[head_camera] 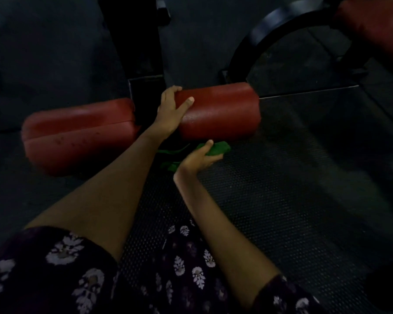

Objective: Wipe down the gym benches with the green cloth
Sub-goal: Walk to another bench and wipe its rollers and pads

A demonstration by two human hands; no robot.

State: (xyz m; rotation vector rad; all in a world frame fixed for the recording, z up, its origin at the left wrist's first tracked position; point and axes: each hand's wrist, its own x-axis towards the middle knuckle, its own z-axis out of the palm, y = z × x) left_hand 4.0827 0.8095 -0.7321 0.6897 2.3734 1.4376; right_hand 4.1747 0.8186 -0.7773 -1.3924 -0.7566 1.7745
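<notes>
While the left hand (pixel 171 112) steadies the right roller pad (pixel 220 112), the right hand (pixel 199 158) works the cloth (pixel 218 148) along the pad's lower edge.

Left hand: fingers curled over the pad's inner end, thumb laid across its top, gripping it. Right hand: fingers closed round the bunched green cloth, which sits just under the pad, with loose folds trailing below toward the textured floor plate (pixel 293 200). A second roller pad (pixel 77 134) lies to the left, beyond a dark upright (pixel 143 96); its face shows small spots. Step in hand, by judgement: wiping the underside of the right pad. The next move probably calls for carrying the cloth around the pad's remaining surface, then across to the spotted left pad.
</notes>
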